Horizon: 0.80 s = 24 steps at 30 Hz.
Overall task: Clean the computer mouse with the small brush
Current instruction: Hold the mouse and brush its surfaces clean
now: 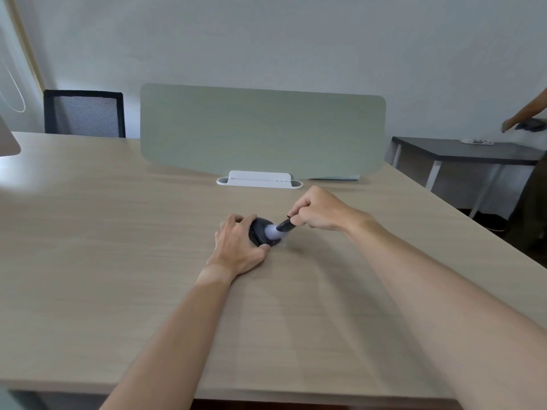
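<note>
Fingers (236,221) of the left hand (238,247) are curled over the far side of the black computer mouse (260,233), thumb pressed along its near edge, pinning it to the tabletop (118,261) around the middle, a little toward the far edge. Wrist flat on the wood, forearm running back to the near edge. Over on the other side, the right hand (321,210) is closed in a tight fist around the dark handle of the small brush (282,226), knuckles up, wrist raised off the surface, the brush angled down and leftward. Pale bristles are on the mouse's right flank, smeared by blur, so I can't tell exactly where they touch. Most of the handle is buried in the fist; only a stub pokes out the top. No logo or lettering readable on the mouse or brush. Behind, a grey-green divider panel (260,131) stands in a white base (260,179) near the far edge.
</note>
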{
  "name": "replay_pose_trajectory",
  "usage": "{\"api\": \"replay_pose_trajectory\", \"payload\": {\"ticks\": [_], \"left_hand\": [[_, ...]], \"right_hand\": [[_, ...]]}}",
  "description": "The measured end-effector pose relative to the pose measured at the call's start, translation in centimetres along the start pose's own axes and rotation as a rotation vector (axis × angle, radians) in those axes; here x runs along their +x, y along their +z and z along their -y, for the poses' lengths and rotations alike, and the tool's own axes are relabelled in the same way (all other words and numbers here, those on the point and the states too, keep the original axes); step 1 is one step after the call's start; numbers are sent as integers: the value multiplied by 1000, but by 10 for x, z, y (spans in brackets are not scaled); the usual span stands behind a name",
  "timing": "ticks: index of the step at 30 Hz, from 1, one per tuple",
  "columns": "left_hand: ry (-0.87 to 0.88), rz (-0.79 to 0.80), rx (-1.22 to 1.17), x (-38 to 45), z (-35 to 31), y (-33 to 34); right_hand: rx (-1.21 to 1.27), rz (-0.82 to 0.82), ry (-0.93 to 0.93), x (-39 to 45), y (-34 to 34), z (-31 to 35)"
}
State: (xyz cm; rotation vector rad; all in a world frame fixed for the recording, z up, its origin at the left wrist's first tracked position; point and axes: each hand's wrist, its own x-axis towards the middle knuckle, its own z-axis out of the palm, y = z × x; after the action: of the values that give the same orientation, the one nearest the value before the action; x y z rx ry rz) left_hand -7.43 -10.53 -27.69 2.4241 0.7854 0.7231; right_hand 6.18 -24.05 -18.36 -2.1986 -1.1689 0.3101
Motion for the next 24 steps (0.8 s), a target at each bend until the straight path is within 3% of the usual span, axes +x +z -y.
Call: {"api": "replay_pose_trajectory", "payload": {"ticks": [3,8,14,19,24], "left_hand": [[-6,3,2,-1,-2,0],[-16,4,17,0,-1,0],[-13,-14,14,-2,-3,0],[-15,-24,12,-2,-4,1],[-9,-31,13,-2,-3,0]], "right_hand": [[10,-39,-10,-1,6,-2],[-14,29,67,-4,3,-4],[75,-52,33,-4,5,-3],[73,20,70,-6,7,-2],[147,-81,18,-2,7,-1]]}}
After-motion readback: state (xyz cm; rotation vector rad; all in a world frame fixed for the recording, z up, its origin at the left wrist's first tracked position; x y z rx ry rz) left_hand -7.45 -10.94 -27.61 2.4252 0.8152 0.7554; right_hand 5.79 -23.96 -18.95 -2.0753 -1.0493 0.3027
